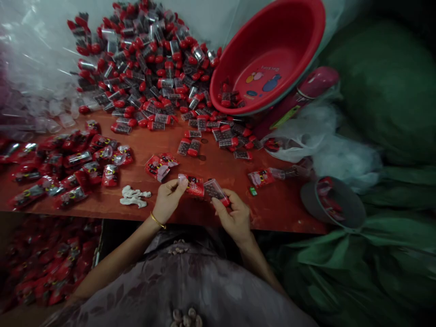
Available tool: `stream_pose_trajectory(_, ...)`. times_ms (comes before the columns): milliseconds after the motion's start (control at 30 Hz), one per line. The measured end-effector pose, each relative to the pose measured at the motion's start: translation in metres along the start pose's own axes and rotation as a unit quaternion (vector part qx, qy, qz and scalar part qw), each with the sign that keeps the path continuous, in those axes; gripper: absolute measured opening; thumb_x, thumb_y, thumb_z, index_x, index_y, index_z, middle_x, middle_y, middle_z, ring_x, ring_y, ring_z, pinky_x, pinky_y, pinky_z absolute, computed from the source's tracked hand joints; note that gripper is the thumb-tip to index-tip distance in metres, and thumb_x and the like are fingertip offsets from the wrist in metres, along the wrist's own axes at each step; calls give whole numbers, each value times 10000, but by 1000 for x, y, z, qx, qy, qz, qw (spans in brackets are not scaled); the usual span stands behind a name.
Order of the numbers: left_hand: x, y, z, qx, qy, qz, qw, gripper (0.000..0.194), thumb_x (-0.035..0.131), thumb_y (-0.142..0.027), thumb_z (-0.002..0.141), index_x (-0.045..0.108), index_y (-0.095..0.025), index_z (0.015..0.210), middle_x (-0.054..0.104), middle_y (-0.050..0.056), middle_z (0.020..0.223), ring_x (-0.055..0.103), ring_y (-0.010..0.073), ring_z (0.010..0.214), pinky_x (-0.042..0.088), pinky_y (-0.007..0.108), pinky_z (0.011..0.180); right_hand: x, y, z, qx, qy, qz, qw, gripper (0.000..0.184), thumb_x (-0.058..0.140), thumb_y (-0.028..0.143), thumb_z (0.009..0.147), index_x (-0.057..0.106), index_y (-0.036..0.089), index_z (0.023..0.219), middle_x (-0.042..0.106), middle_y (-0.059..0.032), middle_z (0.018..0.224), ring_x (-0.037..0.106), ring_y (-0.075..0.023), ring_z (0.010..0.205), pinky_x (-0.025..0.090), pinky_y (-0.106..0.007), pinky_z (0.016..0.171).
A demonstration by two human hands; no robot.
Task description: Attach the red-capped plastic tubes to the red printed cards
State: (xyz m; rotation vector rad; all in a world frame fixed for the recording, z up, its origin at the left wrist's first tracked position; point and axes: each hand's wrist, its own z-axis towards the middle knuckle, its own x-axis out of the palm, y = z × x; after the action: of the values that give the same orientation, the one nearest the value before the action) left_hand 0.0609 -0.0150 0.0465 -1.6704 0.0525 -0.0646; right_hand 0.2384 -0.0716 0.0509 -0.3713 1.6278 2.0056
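Note:
Over the front of the red table point(279, 209), my left hand point(170, 193) pinches the left end of a small red printed packet point(195, 186). My right hand point(234, 213) is closed on a clear tube with a red end and small dark pieces inside point(215, 190). The tube's clear end is right beside the packet's right side; whether it reaches into the packet I cannot tell. Just beyond my left hand lie a few flat red packets point(160, 167). A crumpled white piece point(135, 196) rests left of that hand.
A big heap of red-ended tubes point(150, 68) covers the back. A red basin point(265, 59) leans at back right. Filled red packets point(73, 159) pile at left. A grey bowl point(308, 204) stands at the right edge by green sacks point(391, 86). More packets point(51, 259) lie below left.

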Motion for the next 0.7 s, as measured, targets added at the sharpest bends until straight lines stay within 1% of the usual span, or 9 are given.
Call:
stream_pose_trajectory(67, 1, -2, 0, 1, -5, 10, 1000, 444, 570, -551, 734, 479, -156, 554, 341, -41, 558, 299, 86, 566, 264, 229, 535, 1, 1, -2, 2, -5, -1, 1000, 183, 570, 329, 818, 588, 199, 945, 615, 27, 652, 558, -104, 530, 465, -230, 546)
stream_pose_trajectory(133, 1, -2, 0, 1, -14, 22, 1000, 451, 557, -546, 742, 458, -158, 537, 314, -42, 551, 276, 84, 559, 239, 233, 522, 2, 2, -3, 20, -27, 6, 999, 188, 584, 335, 806, 586, 200, 936, 618, 24, 656, 563, -109, 531, 470, -237, 551)
stream_pose_trajectory(233, 2, 0, -1, 4, -14, 50, 999, 462, 544, -533, 750, 409, -164, 507, 275, -45, 542, 248, 80, 545, 209, 238, 504, 8, 6, -1, 82, -53, 81, 992, 199, 584, 357, 802, 559, 200, 921, 620, 24, 658, 579, -113, 531, 486, -238, 547)
stream_pose_trajectory(333, 4, 2, -3, 23, 7, 102, 994, 451, 544, -496, 766, 416, -160, 492, 267, -48, 533, 248, 76, 530, 206, 235, 497, 20, 8, 4, 140, -62, 190, 970, 222, 587, 393, 790, 541, 199, 889, 620, 25, 695, 589, -112, 569, 511, -246, 577)
stream_pose_trajectory(400, 5, 3, -5, 40, 14, 134, 990, 449, 555, -468, 772, 431, -154, 476, 271, -51, 516, 254, 73, 516, 207, 231, 488, 31, 6, 8, 161, -79, 220, 959, 246, 617, 404, 759, 549, 195, 870, 613, 23, 724, 581, -110, 608, 520, -251, 607)
stream_pose_trajectory(467, 8, 1, -6, 50, 15, 138, 989, 426, 573, -445, 771, 480, -147, 480, 320, -51, 496, 292, 72, 508, 230, 222, 485, 41, 3, 11, 176, -97, 229, 952, 270, 647, 401, 726, 553, 190, 867, 604, 24, 732, 572, -110, 623, 525, -251, 611)
stream_pose_trajectory(533, 11, 0, -6, 37, 18, 94, 995, 347, 603, -429, 754, 586, -142, 559, 438, -45, 516, 377, 80, 526, 297, 209, 508, 51, 1, 14, 189, -107, 248, 944, 289, 658, 400, 709, 545, 190, 874, 597, 28, 727, 569, -108, 610, 532, -250, 589)
stream_pose_trajectory(600, 15, 1, -6, -2, 26, 9, 1000, 285, 653, -424, 714, 666, -141, 686, 567, -26, 600, 471, 97, 577, 386, 211, 574, 58, -1, 16, 191, -114, 275, 935, 297, 654, 403, 710, 530, 196, 882, 598, 32, 728, 573, -104, 591, 541, -250, 572)
stream_pose_trajectory(700, 21, 4, -5, -79, -4, -129, 989, 324, 738, -432, 617, 692, -133, 732, 649, 2, 672, 545, 116, 614, 469, 251, 645, 63, 0, 18, 188, -109, 311, 925, 292, 637, 411, 736, 507, 206, 898, 613, 29, 742, 584, -100, 567, 544, -242, 550)
